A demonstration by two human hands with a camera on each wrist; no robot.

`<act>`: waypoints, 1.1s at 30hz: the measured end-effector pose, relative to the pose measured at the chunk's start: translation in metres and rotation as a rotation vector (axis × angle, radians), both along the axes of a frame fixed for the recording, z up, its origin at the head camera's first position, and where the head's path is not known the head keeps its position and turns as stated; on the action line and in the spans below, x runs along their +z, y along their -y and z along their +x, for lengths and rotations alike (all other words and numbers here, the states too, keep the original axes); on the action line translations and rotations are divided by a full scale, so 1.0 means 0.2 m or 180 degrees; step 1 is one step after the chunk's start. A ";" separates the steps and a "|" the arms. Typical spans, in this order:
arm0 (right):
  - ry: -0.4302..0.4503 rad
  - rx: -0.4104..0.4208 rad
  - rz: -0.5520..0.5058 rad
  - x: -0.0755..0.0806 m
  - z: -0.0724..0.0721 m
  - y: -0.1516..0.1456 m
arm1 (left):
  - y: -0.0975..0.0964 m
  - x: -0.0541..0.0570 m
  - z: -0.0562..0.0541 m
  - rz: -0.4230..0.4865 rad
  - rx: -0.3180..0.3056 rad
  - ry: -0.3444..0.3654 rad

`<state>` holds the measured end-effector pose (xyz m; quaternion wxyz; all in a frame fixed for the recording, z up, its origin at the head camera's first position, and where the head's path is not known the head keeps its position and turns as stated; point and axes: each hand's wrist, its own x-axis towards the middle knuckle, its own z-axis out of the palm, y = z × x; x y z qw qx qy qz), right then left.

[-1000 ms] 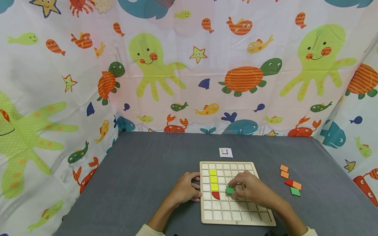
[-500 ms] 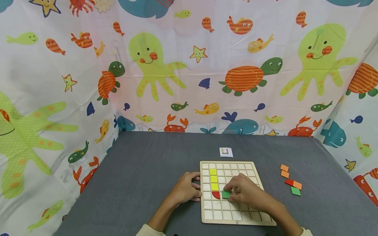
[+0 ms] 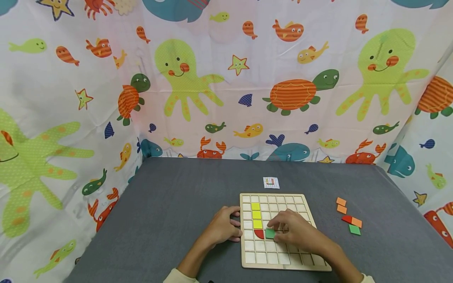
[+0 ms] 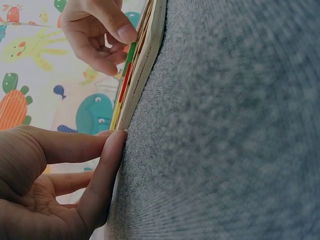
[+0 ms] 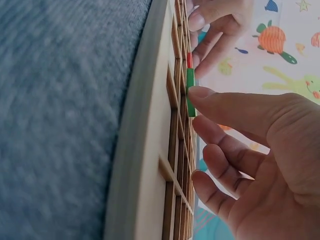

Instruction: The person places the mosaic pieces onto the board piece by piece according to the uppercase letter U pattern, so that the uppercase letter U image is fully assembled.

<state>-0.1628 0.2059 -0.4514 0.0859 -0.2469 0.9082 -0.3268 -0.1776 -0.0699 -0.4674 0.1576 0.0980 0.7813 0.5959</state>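
Note:
My right hand pinches a green square tile over the wooden grid board. That tile lies just right of a red quarter-round tile, in the same row. In the right wrist view my thumb meets the side of the green tile, and its other fingers are bent beside the board. Above the red piece, yellow square tiles form a column. My left hand rests against the board's left edge, its thumb and bent fingers touching the rim in the left wrist view.
Right of the board on the grey cloth lie orange square tiles, a red quarter-round tile and another green tile. A small printed pattern card sits behind the board. A sea-animal curtain surrounds the table.
My right hand has moved the green tile left and nearer me, from the middle of the board to beside the red quarter-round tile. My left hand has stayed in place.

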 end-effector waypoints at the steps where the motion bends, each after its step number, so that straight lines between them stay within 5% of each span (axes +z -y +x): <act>1: 0.0021 0.0023 -0.0031 0.00 0.00 0.00 | 0.00 0.00 0.00 0.0001 -0.0001 0.0000; 14: 0.0028 0.0095 -0.0137 -0.01 0.00 -0.01 | 0.00 0.00 0.00 0.0001 -0.0004 -0.0002; 33: 0.0079 -0.0228 -0.0364 -0.01 -0.03 -0.17 | 0.00 0.00 -0.01 0.0052 0.0013 0.0094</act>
